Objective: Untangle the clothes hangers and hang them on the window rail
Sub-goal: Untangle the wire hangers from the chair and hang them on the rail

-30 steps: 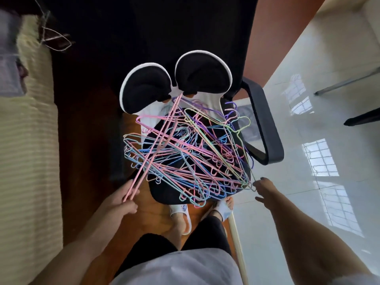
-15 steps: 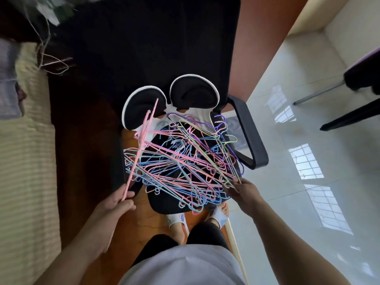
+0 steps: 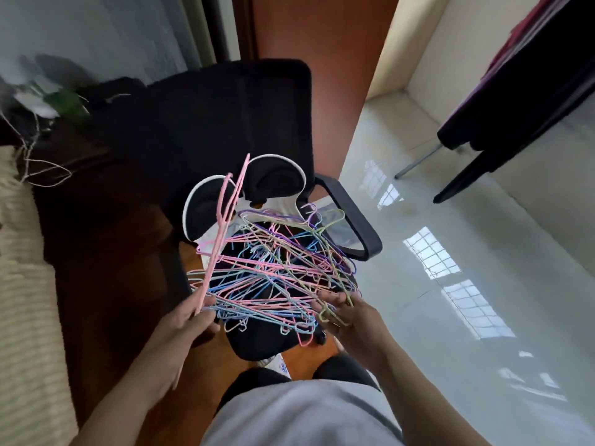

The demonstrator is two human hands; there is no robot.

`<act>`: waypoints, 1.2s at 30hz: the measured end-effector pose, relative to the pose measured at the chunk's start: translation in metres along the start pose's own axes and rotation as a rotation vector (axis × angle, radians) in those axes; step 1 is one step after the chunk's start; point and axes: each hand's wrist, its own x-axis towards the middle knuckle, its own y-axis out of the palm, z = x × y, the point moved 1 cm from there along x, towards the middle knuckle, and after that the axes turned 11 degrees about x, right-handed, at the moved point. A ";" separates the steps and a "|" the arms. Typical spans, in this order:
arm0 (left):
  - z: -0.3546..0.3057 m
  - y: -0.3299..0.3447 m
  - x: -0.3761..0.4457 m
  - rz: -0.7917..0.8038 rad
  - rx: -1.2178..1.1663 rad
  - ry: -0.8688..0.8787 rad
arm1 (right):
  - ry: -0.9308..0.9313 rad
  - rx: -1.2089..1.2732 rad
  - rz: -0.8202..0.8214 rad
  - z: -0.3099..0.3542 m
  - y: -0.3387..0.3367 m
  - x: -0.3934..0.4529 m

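A tangle of thin wire hangers [image 3: 273, 268] in pink, blue, purple and yellow-green lies on the seat of a black office chair [image 3: 231, 123]. My left hand [image 3: 190, 320] pinches the lower end of a pink hanger [image 3: 225, 220], which stands up steeply out of the pile's left edge. At the pile's near right edge, my right hand [image 3: 347, 313] grips a yellow-green hanger [image 3: 325, 312] with its fingers curled in the wires. No window rail is in view.
A white cushion with two black ear shapes [image 3: 277, 181] leans on the chair back. The chair's armrest [image 3: 351, 217] loops out at the right. A striped cream bed [image 3: 22, 284] lies left, glossy tiled floor [image 3: 483, 284] right, a dark table [image 3: 528, 85] far right.
My left hand has lifted the pink hanger from lying across the pile to nearly upright. My right hand moved in from beside the pile and took hold of wires at its near right edge.
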 end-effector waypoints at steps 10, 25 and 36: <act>-0.125 0.059 -0.021 0.166 0.169 0.326 | -0.392 0.080 0.112 0.118 -0.021 -0.102; -0.238 0.415 -0.079 0.657 0.289 0.039 | -0.749 0.011 -0.518 0.213 -0.314 -0.331; -0.278 0.572 -0.112 0.769 0.293 0.088 | -0.683 0.175 -0.808 0.229 -0.431 -0.359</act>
